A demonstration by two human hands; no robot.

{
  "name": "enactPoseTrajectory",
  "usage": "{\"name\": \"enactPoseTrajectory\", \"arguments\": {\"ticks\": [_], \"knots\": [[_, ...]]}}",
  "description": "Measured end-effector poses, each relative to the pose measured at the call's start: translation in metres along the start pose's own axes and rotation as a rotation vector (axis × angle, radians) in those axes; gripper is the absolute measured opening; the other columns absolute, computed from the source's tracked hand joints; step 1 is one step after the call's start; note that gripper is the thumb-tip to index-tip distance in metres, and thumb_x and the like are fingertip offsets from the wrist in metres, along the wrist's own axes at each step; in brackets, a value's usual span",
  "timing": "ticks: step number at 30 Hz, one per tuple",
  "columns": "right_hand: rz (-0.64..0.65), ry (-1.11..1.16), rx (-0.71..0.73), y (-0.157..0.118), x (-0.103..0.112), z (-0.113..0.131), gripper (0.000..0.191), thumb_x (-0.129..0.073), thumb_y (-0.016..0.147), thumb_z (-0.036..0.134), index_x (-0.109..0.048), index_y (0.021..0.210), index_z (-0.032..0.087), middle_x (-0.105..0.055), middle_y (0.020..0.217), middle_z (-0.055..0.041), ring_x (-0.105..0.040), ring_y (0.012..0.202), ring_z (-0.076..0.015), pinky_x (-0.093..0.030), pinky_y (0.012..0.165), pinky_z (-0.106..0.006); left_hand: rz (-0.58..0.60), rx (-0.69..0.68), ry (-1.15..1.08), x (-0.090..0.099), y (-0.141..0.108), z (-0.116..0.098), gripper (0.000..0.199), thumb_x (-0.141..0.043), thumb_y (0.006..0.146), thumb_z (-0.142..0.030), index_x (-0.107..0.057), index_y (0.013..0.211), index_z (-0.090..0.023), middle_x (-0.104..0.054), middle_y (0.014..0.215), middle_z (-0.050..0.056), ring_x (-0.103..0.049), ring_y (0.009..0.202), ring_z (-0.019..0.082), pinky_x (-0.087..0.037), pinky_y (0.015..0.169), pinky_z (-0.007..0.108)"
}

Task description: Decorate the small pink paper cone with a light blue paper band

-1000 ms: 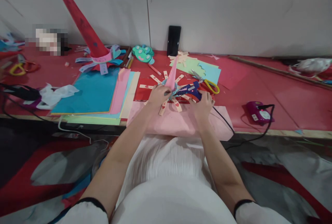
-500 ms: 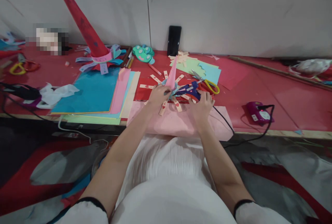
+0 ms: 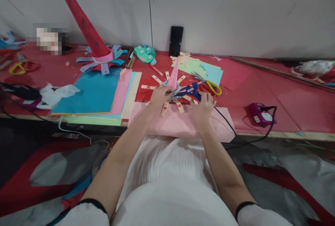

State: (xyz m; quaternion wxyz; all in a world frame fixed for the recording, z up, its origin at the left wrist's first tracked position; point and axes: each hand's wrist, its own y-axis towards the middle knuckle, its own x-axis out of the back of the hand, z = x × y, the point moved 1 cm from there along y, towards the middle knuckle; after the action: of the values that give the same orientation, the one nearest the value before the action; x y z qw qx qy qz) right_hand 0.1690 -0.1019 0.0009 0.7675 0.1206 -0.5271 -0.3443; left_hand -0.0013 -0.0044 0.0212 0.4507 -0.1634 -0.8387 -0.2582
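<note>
In front of me stands a pink paper cone point(image 3: 173, 76), ringed by light blue paper and pale paper strips point(image 3: 148, 87) with red hearts that spread outward. My left hand point(image 3: 160, 96) is closed at the base of the cone, fingertips on the blue paper there; exactly what they pinch is too small to make out. A dark blue glue gun point(image 3: 191, 91) is gripped in my right hand point(image 3: 203, 107). Its nozzle points left, at the cone's base. From its handle a black cord runs off to the right.
Yellow-handled scissors point(image 3: 213, 87) lie just beyond the glue gun. To the left are stacked coloured sheets point(image 3: 89, 93) and a tall red cone point(image 3: 86, 27). A phone point(image 3: 176, 41) leans on the wall. A purple power socket point(image 3: 260, 114) sits at right near the table edge.
</note>
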Motion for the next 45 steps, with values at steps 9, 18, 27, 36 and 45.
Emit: {"name": "enactPoseTrajectory", "arguments": {"ticks": [9, 18, 27, 36, 45], "knots": [[-0.002, 0.019, 0.003, -0.0002, -0.0014, -0.0016, 0.029, -0.057, 0.077, 0.024, -0.054, 0.106, 0.018, -0.060, 0.105, -0.0114, -0.052, 0.100, -0.0257, -0.036, 0.089, -0.045, 0.005, 0.000, 0.013, 0.0004, -0.0002, -0.0010, 0.012, -0.055, 0.081, -0.021, -0.066, 0.079, -0.020, -0.072, 0.085, 0.002, -0.061, 0.084, 0.020, -0.041, 0.085, 0.036], [0.000, 0.020, 0.006, -0.0003, -0.0023, -0.0023, 0.029, -0.055, 0.078, 0.024, -0.054, 0.107, 0.019, -0.060, 0.105, -0.0116, -0.052, 0.101, -0.0262, -0.036, 0.088, -0.046, -0.008, -0.014, 0.015, -0.0024, 0.0005, 0.0020, 0.012, -0.055, 0.081, -0.020, -0.066, 0.078, -0.021, -0.072, 0.084, 0.002, -0.061, 0.084, 0.019, -0.041, 0.084, 0.036], [-0.001, 0.030, -0.002, -0.0008, -0.0025, -0.0024, 0.028, -0.054, 0.079, 0.025, -0.055, 0.106, 0.019, -0.059, 0.105, -0.0112, -0.051, 0.102, -0.0256, -0.036, 0.089, -0.047, -0.013, -0.003, 0.017, -0.0018, 0.0002, 0.0013, 0.010, -0.056, 0.080, -0.021, -0.066, 0.079, -0.021, -0.072, 0.084, 0.002, -0.061, 0.084, 0.019, -0.041, 0.084, 0.035], [-0.012, 0.029, 0.002, 0.0000, -0.0004, -0.0009, 0.028, -0.055, 0.078, 0.024, -0.055, 0.105, 0.018, -0.061, 0.104, -0.0113, -0.052, 0.100, -0.0258, -0.036, 0.089, -0.046, 0.004, -0.008, 0.026, -0.0009, 0.0007, 0.0004, 0.012, -0.055, 0.081, -0.021, -0.067, 0.079, -0.021, -0.072, 0.085, 0.002, -0.061, 0.084, 0.019, -0.041, 0.084, 0.035], [-0.026, -0.003, -0.022, 0.0007, 0.0042, 0.0024, 0.028, -0.056, 0.078, 0.024, -0.057, 0.105, 0.018, -0.061, 0.104, -0.0113, -0.054, 0.098, -0.0263, -0.036, 0.086, -0.045, 0.014, -0.016, 0.034, -0.0010, 0.0009, 0.0007, 0.012, -0.054, 0.081, -0.021, -0.066, 0.080, -0.021, -0.072, 0.088, 0.002, -0.061, 0.085, 0.019, -0.042, 0.085, 0.036]]}}
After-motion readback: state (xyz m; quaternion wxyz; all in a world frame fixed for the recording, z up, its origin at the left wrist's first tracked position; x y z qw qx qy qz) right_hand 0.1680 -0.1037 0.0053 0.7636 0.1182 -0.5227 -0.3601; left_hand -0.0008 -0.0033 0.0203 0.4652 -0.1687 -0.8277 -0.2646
